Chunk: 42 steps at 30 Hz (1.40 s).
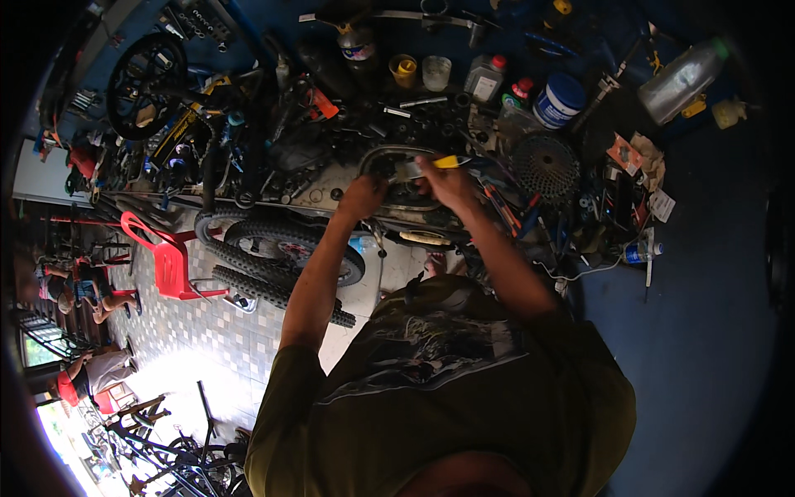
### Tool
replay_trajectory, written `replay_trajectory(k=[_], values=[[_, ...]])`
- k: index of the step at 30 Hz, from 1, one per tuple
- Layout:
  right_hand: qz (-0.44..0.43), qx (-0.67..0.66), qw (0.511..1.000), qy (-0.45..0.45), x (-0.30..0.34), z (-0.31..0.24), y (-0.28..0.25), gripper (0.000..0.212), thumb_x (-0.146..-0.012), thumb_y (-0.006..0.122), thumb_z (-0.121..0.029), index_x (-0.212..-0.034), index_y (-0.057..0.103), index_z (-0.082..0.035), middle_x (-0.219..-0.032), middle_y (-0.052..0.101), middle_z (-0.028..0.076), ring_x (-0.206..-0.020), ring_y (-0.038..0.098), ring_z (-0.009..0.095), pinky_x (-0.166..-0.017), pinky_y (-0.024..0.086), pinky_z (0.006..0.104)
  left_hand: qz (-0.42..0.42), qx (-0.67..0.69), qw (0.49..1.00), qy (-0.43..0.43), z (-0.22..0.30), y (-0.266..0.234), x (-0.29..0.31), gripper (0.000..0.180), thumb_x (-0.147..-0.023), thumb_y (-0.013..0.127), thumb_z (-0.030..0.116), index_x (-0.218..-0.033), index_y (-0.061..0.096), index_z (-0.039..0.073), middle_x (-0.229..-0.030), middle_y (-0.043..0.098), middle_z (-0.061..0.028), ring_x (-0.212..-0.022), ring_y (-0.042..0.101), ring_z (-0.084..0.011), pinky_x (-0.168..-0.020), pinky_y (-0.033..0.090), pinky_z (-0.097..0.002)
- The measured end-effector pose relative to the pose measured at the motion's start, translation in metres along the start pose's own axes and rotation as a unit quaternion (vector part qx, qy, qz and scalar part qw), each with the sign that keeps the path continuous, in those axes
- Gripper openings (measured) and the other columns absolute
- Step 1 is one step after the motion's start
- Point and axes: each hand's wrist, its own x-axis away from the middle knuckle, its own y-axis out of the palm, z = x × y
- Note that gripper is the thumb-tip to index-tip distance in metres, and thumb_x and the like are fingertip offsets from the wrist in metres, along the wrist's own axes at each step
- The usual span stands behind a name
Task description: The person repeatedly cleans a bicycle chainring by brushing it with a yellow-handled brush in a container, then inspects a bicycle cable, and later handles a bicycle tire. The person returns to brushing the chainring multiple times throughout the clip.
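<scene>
Over the cluttered workbench [281, 187] my two hands work close together. My right hand [451, 189] is closed around a tool with a yellow handle [446, 162] and a pale, flat end pointing left; its exact kind is unclear. Just left of that end, my left hand [362, 197] has its fingers curled together. What they pinch, if anything, is too small to make out. Behind and between the hands curves a dark loop [397, 150], perhaps a cable or hose, lying on the bench. A toothed bicycle cassette [544, 168] lies to the right of my right hand.
Cups [436, 74], a red-capped bottle [484, 79] and a blue tub [559, 101] line the back. Loose tools [503, 207] lie right. Knobby tyres [286, 248] and a red chair [171, 263] stand at left on the tiled floor. People [103, 294] sit farther left.
</scene>
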Motion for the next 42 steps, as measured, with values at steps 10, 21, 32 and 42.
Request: replay_trajectory(k=[10,21,32,42], values=[[0.011,0.067,0.996,-0.053,0.003,0.013,0.011,0.038,-0.094,0.066,-0.043,-0.093,0.064,-0.005,-0.071,0.066,0.0,-0.059,0.065,0.009,-0.049,0.048,0.0236,-0.029,-0.015,0.999,-0.038,-0.001,0.001,0.0,0.037,-0.1,0.047,0.029,-0.104,0.066,-0.002,-0.097,0.065,-0.0315,-0.097,0.061,-0.0497,-0.084,0.048,-0.0535],[0.021,0.142,0.989,-0.047,0.002,0.009,0.004,0.035,-0.096,0.065,-0.038,-0.095,0.066,-0.003,-0.074,0.066,0.003,-0.058,0.063,0.008,-0.052,0.049,0.0238,-0.001,-0.015,1.0,-0.009,-0.009,-0.014,0.009,0.032,-0.099,0.051,0.025,-0.109,0.065,-0.001,-0.098,0.066,-0.0293,-0.098,0.061,-0.0487,-0.082,0.048,-0.0498],[-0.04,0.099,0.994,0.012,0.002,0.009,-0.022,0.039,-0.092,0.07,-0.029,-0.123,0.064,-0.004,-0.067,0.065,0.004,-0.052,0.061,0.01,-0.049,0.049,0.0287,0.04,-0.019,0.999,0.026,-0.01,-0.01,0.015,0.029,-0.092,0.062,0.012,-0.121,0.062,0.006,-0.106,0.067,-0.0238,-0.094,0.065,-0.0427,-0.082,0.05,-0.0467],[-0.012,0.298,0.941,-0.159,0.014,0.027,-0.033,0.029,-0.088,0.074,-0.037,-0.087,0.066,-0.009,-0.075,0.069,0.005,-0.07,0.066,0.015,-0.066,0.051,0.0322,0.089,-0.097,0.99,0.051,-0.004,0.002,0.005,0.032,-0.09,0.065,0.016,-0.12,0.063,0.008,-0.108,0.066,-0.0208,-0.106,0.06,-0.0423,-0.092,0.046,-0.0515]])
